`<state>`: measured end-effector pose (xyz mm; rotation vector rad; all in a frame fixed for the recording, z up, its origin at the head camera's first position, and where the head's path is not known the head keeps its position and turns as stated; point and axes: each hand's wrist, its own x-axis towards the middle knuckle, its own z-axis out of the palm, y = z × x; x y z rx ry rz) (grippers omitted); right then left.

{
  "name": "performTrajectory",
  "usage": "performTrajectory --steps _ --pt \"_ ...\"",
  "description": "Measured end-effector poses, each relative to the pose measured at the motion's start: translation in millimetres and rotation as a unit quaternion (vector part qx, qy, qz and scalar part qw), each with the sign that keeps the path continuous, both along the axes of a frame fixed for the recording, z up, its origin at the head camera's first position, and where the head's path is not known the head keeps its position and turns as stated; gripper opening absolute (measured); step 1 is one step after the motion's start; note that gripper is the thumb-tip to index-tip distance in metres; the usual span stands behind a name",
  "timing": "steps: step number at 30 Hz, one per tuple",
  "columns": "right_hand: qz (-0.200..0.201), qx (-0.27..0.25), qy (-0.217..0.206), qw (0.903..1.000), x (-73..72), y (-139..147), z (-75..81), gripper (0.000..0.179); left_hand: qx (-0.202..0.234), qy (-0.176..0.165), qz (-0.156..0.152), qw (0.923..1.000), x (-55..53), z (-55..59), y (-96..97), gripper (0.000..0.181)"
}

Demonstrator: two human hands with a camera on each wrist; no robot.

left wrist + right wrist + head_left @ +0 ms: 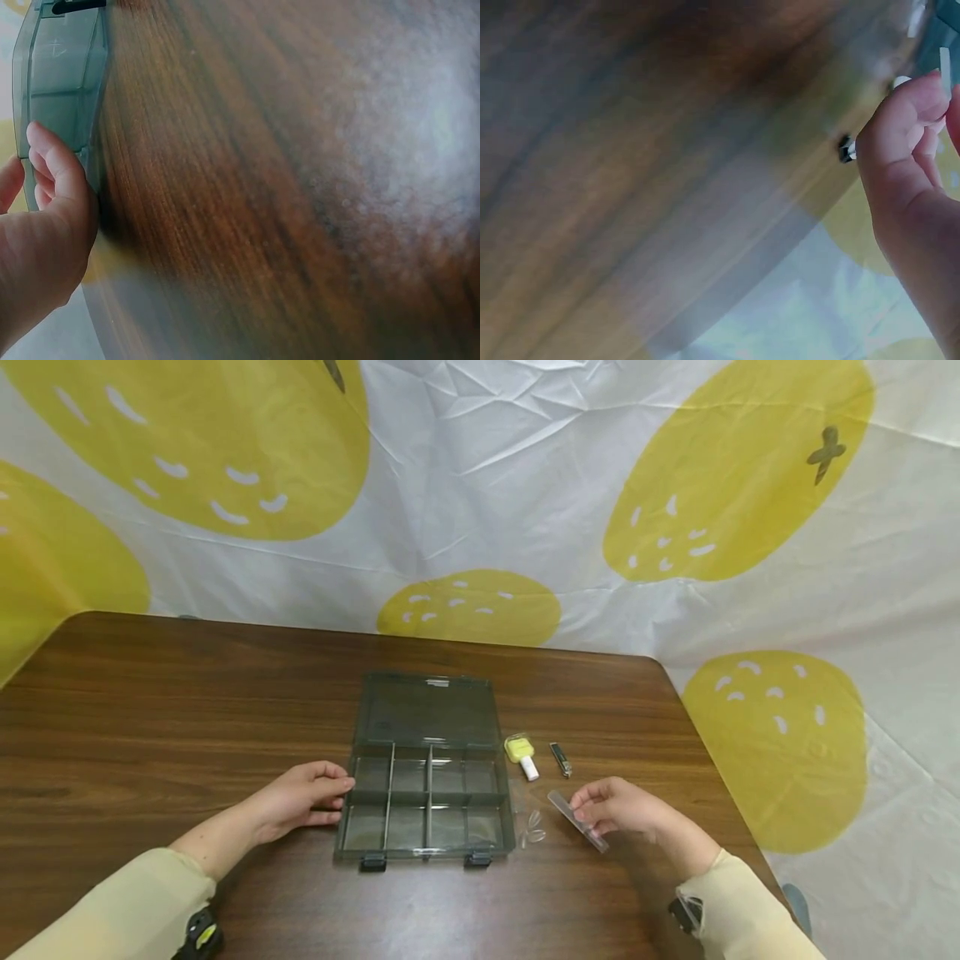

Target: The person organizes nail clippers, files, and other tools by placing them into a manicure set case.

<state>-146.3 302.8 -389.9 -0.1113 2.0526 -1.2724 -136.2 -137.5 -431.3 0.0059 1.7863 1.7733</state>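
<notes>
A dark translucent organizer box [408, 797] lies on the table with its lid laid back and its compartments bare. My left hand [303, 802] rests at the box's left side, fingertips touching the rim; the left wrist view shows its loosely bent fingers [64, 169] against the side wall. Between thumb and fingers, my right hand [618, 810] pinches a pale, translucent nail file [564, 807], right of the box. Beyond that hand lie a yellow nail polish bottle [519, 748] with a white cap and a nail clipper [560, 759]. Clear nail tips [534, 828] lie beside the box's front right corner.
Two dark latches [372, 862] stick out from the box's front edge. The brown wooden table [187, 710] extends around it, with its right edge beyond my right hand. A white curtain [510, 468] with yellow fruit shapes hangs behind the table and along its right side.
</notes>
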Motion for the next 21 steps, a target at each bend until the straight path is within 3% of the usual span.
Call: performTrajectory --steps 12,21 --pt "0.050 -0.013 0.007 0.9986 -5.4 -31 21.2 0.014 0.005 -0.001 0.002 1.0000 0.8 0.0 -0.3 0.021" --pt "0.074 -0.014 -0.004 0.9972 -12.5 -64 27.7 0.011 0.004 -0.001 0.005 1.0000 0.4 1.5 0.6 0.021"
